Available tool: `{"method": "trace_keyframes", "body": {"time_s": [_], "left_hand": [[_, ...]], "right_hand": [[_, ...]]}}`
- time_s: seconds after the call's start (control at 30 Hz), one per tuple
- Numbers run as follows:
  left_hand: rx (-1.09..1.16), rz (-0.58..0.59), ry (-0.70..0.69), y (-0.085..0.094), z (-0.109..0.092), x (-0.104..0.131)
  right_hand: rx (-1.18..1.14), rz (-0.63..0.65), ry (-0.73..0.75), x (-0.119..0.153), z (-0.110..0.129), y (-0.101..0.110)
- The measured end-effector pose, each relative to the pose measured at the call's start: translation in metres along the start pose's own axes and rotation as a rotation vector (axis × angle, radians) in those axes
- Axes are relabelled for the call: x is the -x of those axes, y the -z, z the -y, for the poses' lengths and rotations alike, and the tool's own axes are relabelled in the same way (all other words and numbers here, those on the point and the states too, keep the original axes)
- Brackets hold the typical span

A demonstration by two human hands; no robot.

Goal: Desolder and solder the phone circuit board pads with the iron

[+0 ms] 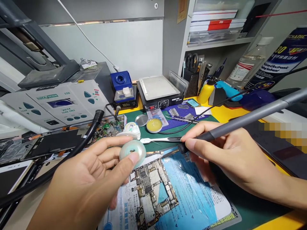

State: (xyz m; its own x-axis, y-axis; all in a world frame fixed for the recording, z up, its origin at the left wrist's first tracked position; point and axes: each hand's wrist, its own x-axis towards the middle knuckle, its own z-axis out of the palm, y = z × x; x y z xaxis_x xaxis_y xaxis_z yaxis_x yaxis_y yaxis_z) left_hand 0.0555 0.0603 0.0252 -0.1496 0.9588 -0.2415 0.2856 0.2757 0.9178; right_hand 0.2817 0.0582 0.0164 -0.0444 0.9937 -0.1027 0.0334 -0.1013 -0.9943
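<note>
My left hand (93,172) pinches a round, pale green spool of desoldering wick (127,150) between thumb and fingers. A short copper-coloured strip of braid (154,153) sticks out of it to the right. In my right hand (223,153) is a grey soldering iron (240,119), held like a pen. Its tip points left and lies at or very near the braid's end; contact I cannot make out. Just below both hands a phone logic board (165,179) lies on a blue-and-white printed mat (192,191). A white-handled brush (158,140) lies behind the iron's tip.
An open tin of yellow paste (154,125) stands behind the brush. Further back are a hot plate (155,89) and a blue soldering station (121,80). A grey hot-air station (64,99) is at left, its black hose (79,147) running past my left wrist. Phones lie on both sides.
</note>
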Motion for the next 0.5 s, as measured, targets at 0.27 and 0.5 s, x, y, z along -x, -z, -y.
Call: {"method": "trace_keyframes", "body": {"time_s": [0.27,0.5], "left_hand": [[0.0,-0.056,0.052,-0.0046,-0.0044,0.0032],[-0.11,-0.084,-0.036,-0.0047,0.0007,0.0033]], "right_hand": [[0.048,-0.022,0.007,-0.0014,-0.0015,-0.0026],[0.072,-0.025,0.03,0.0003,-0.001,-0.0016]]}}
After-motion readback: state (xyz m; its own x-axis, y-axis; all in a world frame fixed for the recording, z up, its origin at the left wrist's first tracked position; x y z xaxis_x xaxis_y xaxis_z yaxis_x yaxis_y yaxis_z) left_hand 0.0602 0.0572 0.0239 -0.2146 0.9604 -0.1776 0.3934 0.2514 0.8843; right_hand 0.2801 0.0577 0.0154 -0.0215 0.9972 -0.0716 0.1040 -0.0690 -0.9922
